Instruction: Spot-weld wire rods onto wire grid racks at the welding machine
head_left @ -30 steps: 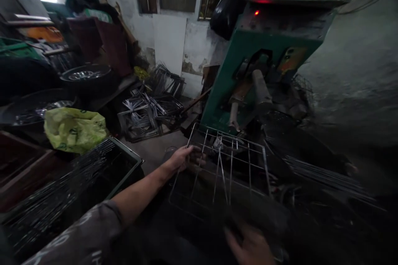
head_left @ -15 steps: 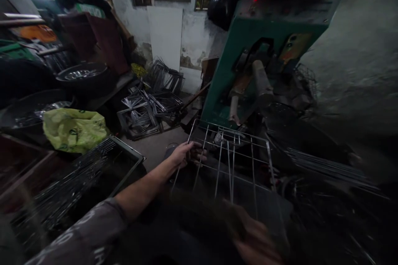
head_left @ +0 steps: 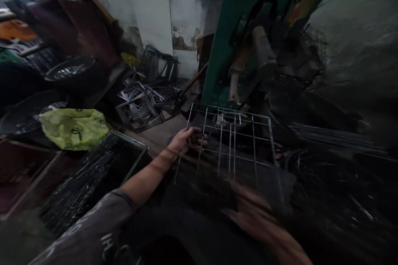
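A wire rack (head_left: pixel 254 136) of thin metal rods is held out in front of me, tilted, its far edge close to the green machine. My left hand (head_left: pixel 189 140) grips the rack's left edge, thumb on the near side and fingers reaching behind the rods. At the rack's near side is my right hand (head_left: pixel 248 207), dark and smeared by motion. Its fingers point left, and whether they hold a rod or anything else cannot be made out.
The green machine (head_left: pixel 214 58) with protruding metal arms stands ahead. Bent wire frames (head_left: pixel 143 101) lie on the floor beyond my left hand. At left are a yellow-green bag (head_left: pixel 74 128) and a metal-edged bin (head_left: pixel 132 169) of rods. Thin rods (head_left: pixel 332 134) lie at right.
The view has tipped downward, so the machine and wall sit higher. My left hand keeps its hold on the rack. More of my right hand and forearm shows.
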`<state>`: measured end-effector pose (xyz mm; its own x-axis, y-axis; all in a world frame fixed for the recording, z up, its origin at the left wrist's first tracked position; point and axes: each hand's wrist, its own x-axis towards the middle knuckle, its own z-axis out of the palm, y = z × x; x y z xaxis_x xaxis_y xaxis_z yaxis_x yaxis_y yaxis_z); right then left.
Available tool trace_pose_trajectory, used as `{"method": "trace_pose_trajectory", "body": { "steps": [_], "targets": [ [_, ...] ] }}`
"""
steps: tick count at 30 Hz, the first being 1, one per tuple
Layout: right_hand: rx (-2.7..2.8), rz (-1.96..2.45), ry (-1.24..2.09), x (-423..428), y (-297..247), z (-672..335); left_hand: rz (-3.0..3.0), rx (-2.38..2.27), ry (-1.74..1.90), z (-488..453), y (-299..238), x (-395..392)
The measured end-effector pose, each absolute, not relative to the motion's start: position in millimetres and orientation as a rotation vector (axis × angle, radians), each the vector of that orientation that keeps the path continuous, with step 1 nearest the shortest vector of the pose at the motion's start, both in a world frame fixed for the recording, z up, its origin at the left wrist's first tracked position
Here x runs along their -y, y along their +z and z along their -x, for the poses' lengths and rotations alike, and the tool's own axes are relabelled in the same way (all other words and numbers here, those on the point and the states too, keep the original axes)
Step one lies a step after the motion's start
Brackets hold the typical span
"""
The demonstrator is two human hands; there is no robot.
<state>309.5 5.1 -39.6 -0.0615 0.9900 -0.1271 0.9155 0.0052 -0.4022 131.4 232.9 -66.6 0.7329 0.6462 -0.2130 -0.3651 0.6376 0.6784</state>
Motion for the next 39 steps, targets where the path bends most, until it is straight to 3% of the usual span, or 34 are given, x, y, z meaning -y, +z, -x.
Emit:
{"method": "trace_pose_trajectory", "body": {
  "steps": [12, 39],
  "targets": [
    [2.379, 1.958, 0.118, -2, -53, -298, -0.649, -0.515, 0.607, -134, -67, -233],
    [2.353, 1.664, 0.151, -6, -67, -328, -0.649, -0.362, 0.653, -142, -68, -243]
  ]
}}
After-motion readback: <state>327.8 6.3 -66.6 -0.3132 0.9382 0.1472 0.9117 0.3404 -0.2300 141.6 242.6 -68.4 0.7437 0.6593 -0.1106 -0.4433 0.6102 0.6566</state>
